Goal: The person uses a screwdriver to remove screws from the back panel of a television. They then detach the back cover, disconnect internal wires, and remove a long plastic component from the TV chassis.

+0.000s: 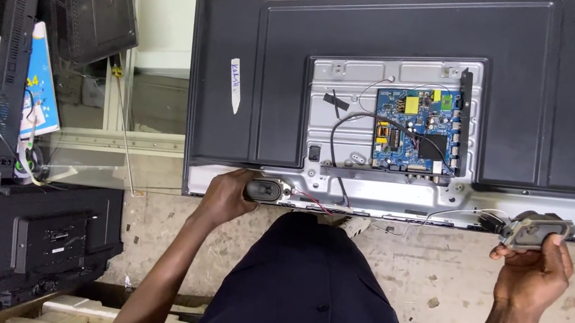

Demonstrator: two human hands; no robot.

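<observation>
Rough concrete floor, dusty and littered with scraps. Left of it, stacked black back covers (several); beyond those, pale window frame.

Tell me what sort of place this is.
Likely a television repair workshop: an opened flat-screen set with its blue circuit board bared, spare back covers stacked around, rough concrete floor.

Repair workshop: opened television, stacked back covers
</observation>
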